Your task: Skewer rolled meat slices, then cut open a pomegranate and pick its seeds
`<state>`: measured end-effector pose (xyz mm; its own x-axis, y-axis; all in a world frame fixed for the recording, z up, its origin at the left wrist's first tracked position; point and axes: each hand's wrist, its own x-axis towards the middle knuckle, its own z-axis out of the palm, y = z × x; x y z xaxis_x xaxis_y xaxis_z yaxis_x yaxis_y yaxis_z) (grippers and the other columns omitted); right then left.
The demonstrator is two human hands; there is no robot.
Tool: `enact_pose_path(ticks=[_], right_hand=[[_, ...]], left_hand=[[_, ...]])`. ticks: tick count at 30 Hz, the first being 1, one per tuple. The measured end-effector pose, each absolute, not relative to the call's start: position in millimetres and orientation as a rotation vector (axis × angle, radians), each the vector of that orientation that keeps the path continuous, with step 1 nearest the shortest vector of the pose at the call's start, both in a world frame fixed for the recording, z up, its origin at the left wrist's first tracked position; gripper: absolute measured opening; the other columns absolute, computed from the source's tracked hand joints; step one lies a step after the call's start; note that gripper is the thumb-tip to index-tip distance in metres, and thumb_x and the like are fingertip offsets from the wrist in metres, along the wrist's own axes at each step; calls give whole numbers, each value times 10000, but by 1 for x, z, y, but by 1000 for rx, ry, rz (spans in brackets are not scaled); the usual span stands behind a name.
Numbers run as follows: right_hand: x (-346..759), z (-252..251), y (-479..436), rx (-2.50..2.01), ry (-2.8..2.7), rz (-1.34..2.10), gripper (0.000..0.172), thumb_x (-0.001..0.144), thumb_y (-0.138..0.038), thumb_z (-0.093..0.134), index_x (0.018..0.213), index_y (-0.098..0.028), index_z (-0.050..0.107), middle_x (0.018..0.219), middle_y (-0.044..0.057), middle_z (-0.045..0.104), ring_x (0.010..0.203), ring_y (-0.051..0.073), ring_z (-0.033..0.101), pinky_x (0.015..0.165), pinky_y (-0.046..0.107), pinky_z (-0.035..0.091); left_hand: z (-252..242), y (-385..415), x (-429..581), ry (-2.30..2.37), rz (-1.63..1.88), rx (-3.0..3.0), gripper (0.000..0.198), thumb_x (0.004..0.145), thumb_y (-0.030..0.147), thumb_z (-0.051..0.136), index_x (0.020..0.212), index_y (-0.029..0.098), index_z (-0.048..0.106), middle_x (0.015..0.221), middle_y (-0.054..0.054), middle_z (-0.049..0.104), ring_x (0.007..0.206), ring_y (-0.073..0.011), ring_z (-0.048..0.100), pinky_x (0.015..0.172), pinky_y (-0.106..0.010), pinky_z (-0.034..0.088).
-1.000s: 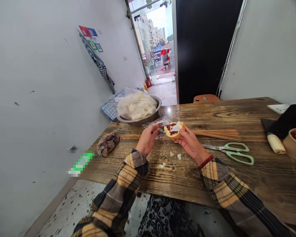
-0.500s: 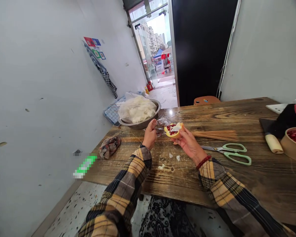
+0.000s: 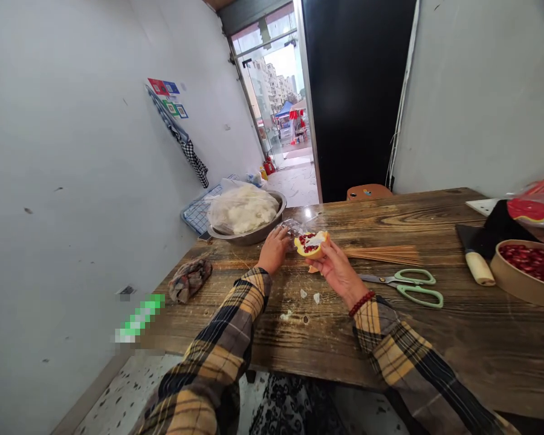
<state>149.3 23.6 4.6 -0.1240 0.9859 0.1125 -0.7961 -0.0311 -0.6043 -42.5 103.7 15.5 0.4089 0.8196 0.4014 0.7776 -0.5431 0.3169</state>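
Note:
Between the fingers of my right hand (image 3: 340, 272) is a piece of pomegranate (image 3: 311, 244), its yellow rind outward and its red seeds and white pith facing me. My left hand (image 3: 273, 249) is palm down just to the left of it, fingers stretched forward and apart from the fruit. Crumpled clear plastic (image 3: 294, 227) lies by the left fingertips; whether they touch it I cannot tell. White scraps (image 3: 316, 298) are scattered on the wooden table (image 3: 326, 344) below my hands.
Behind my left hand stands a metal basin (image 3: 278, 211) with a bag of white peelings (image 3: 242, 208). To the right are thin sticks (image 3: 385, 254), green-handled scissors (image 3: 412, 286), a wooden-handled knife (image 3: 479, 267) and a round tub (image 3: 526, 284) of red pieces. A rumpled cloth (image 3: 190, 280) lies left.
My left hand has turned palm down, its fingers now reaching forward near the plastic. My right hand still holds the pomegranate piece. The whole view has shifted slightly.

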Motion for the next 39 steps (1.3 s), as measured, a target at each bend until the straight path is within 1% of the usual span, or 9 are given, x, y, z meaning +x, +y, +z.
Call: enact_pose_path(ticks=[10,16,18,20,25,29,32,36,39], right_hand=[[163,3,33,-358,-467,1581,323,717,-372,758,976,-214,649,944,9,742,863,176,702,704,287,603],[173,-5,43,-368,-411,1582,348,751,-454,704,993,-214,634,946,34,744,826,182,709,641,270,594],[173,-6,44,-378,-399,1591,351,753,-461,697,995,-215,631,939,34,744,812,183,712,621,265,590],[171,-7,44,-379,-402,1596,356,749,-462,700,995,-214,631,932,31,743,800,180,713,619,263,588],[169,-6,43,-374,-427,1610,383,732,-462,715,1008,-210,627,929,38,742,792,184,712,624,272,585],[167,-4,39,-372,-447,1650,391,753,-495,685,1033,-229,624,989,41,737,823,189,711,662,290,586],[163,0,33,-355,-472,1696,384,770,-520,664,1061,-274,620,1048,17,728,898,193,705,722,317,587],[157,4,26,-330,-499,1744,384,790,-552,632,1069,-290,625,1065,7,727,972,213,690,753,354,590],[155,7,22,-324,-518,1755,398,807,-576,598,1052,-264,638,1022,25,737,920,217,703,713,349,600]], left_hand=[[22,75,-61,1522,642,2912,300,840,216,530,1125,171,614,1388,-150,473,1360,-292,327,1153,-491,208],[10,66,-65,1829,523,2828,474,759,399,666,1187,210,586,1529,-156,252,1406,-390,197,1121,-623,122],[7,70,-68,1848,490,2767,598,712,466,702,1233,210,558,1567,-165,142,1409,-430,160,1086,-664,157],[5,74,-74,1799,443,2733,666,675,422,742,1264,191,532,1571,-182,105,1406,-430,179,1079,-630,235],[9,78,-84,1682,567,2669,617,727,193,656,1316,159,476,1448,-189,341,1336,-310,375,1089,-472,340],[21,60,-73,1677,748,2538,520,739,373,679,1204,161,583,1253,-155,482,1187,-286,493,1063,-437,379],[27,40,-61,1586,792,2476,341,867,417,516,1057,173,660,1091,-124,570,1122,-260,502,1049,-432,380],[25,24,-52,1591,931,2207,420,938,422,345,896,188,690,927,-93,596,970,-227,546,943,-402,449],[19,21,-54,1660,1056,1934,404,897,471,416,881,177,693,904,-85,573,815,-199,572,807,-369,504]])
